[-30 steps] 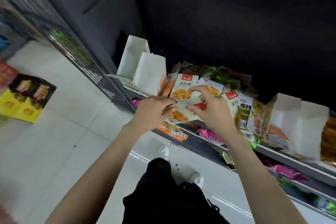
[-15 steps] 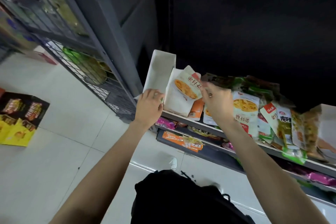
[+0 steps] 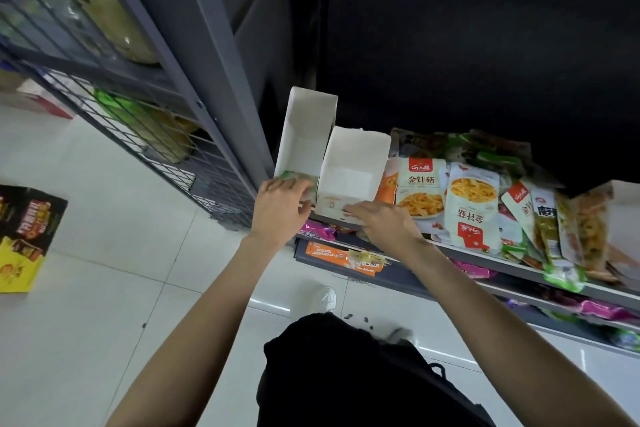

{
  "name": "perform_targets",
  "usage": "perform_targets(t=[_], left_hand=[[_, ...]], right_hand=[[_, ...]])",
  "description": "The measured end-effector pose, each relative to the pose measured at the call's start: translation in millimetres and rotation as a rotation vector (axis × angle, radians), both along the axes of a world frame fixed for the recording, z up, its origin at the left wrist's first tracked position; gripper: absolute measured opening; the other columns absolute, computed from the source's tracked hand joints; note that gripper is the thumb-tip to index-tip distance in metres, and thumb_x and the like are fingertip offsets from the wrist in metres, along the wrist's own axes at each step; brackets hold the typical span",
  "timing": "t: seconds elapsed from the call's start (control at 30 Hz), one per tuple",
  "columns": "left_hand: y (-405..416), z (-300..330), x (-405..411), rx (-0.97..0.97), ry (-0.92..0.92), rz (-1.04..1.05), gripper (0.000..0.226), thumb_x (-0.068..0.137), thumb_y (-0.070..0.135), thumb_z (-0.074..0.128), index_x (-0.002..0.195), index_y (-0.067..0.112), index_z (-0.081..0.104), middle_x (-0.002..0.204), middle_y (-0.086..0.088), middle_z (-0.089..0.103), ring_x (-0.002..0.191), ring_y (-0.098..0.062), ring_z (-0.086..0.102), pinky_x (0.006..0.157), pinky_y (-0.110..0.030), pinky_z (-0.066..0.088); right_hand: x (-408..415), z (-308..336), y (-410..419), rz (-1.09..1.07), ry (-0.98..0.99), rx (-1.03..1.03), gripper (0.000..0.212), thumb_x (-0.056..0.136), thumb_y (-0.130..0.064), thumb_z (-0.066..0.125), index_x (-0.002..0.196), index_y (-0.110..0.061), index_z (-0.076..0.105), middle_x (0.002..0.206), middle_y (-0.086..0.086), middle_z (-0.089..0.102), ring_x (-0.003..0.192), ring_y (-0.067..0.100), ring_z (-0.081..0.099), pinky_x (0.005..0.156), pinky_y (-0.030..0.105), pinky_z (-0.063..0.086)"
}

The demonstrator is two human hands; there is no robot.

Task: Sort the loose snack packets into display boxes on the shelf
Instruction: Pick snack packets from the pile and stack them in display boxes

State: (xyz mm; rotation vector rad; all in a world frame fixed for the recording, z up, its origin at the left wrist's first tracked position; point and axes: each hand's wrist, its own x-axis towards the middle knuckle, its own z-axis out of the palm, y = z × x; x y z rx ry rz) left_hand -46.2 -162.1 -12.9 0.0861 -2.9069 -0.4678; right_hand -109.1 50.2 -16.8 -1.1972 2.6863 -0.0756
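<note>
The packet that the right hand [image 3: 379, 218] was lifting over the second box [image 3: 353, 166] half a second ago is gone from its fingers now, so it looks dropped in, one more packet sorted, though from here the box shows only its white inner walls and I cannot see what lies at the bottom. That right hand is flat and relaxed now, fingers stretched along the front lip of the second box, gripping nothing. Just left of that box stands the first box [image 3: 304, 135], taller and open-topped, also showing white inside, with something green at its front edge; the left hand [image 3: 280, 208] curls its fingers over that front edge, holding the box steady. Right of the second box lies the pile of loose packets [image 3: 471, 204] on the shelf [image 3: 519, 267], white ones with pictures of yellow strips, green ones heaped behind, touching and overlapping. Far right of it, past the pile, another box [image 3: 620, 218] peeks in. Plenty left to sort, I'd say; the next packet is close by the right hand.
</note>
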Motion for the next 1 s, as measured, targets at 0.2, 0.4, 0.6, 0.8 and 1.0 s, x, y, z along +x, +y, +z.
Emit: perform_targets(t=[0.2, 0.4, 0.6, 0.8, 1.0], left_hand=[[30.6, 26.1, 14.6, 0.159, 0.179, -0.01, 0.044, 0.073, 0.032, 0.049, 0.112, 0.017, 0.064, 0.106, 0.002, 0.066, 0.101, -0.02, 0.055, 0.091, -0.033, 0.037], [129.0, 40.2, 1.3, 0.442, 0.241, -0.138, 0.029, 0.085, 0.023, 0.053, 0.111, 0.013, 0.06, 0.094, 0.003, 0.066, 0.086, -0.01, 0.059, 0.075, -0.026, 0.051], [210.6, -1.6, -52.4, 0.423, -0.427, -0.043, 0.049, 0.091, 0.041, 0.056, 0.129, 0.012, 0.045, 0.126, -0.005, 0.057, 0.112, -0.02, 0.056, 0.09, -0.032, 0.049], [245.4, -13.2, -70.8, 0.537, -0.524, 0.073, 0.04, 0.089, 0.031, 0.062, 0.121, 0.008, 0.053, 0.116, -0.005, 0.065, 0.105, -0.023, 0.062, 0.08, -0.027, 0.046], [249.3, -17.1, -64.2, 0.825, -0.509, 0.214, 0.036, 0.086, 0.01, 0.064, 0.12, 0.007, 0.054, 0.115, -0.008, 0.067, 0.088, -0.025, 0.069, 0.082, -0.04, 0.055]], right_hand=[[3.1, 24.2, 32.3, -0.065, -0.236, -0.258, 0.052, 0.092, -0.027, 0.058, 0.142, -0.025, 0.041, 0.142, -0.004, 0.047, 0.128, 0.015, 0.042, 0.099, 0.034, 0.042], [2.3, 17.4, 130.2, -0.601, -0.072, -0.549, 0.035, 0.09, -0.015, 0.062, 0.124, -0.011, 0.06, 0.118, 0.01, 0.064, 0.092, 0.02, 0.063, 0.075, 0.029, 0.052], [-6.1, -3.3, 170.4, -1.004, -0.183, -0.197, 0.065, 0.09, -0.042, 0.058, 0.142, -0.011, 0.034, 0.137, 0.019, 0.046, 0.123, 0.039, 0.042, 0.098, 0.046, 0.038], [-18.9, -5.6, 172.4, -1.132, -0.319, -0.362, 0.074, 0.082, -0.021, 0.072, 0.143, -0.014, 0.03, 0.125, 0.021, 0.047, 0.108, 0.038, 0.053, 0.086, 0.04, 0.045], [-22.1, -8.1, 187.4, -1.219, -0.401, -0.542, 0.06, 0.085, -0.021, 0.068, 0.136, -0.011, 0.038, 0.12, 0.012, 0.063, 0.109, 0.03, 0.058, 0.077, 0.031, 0.046]])
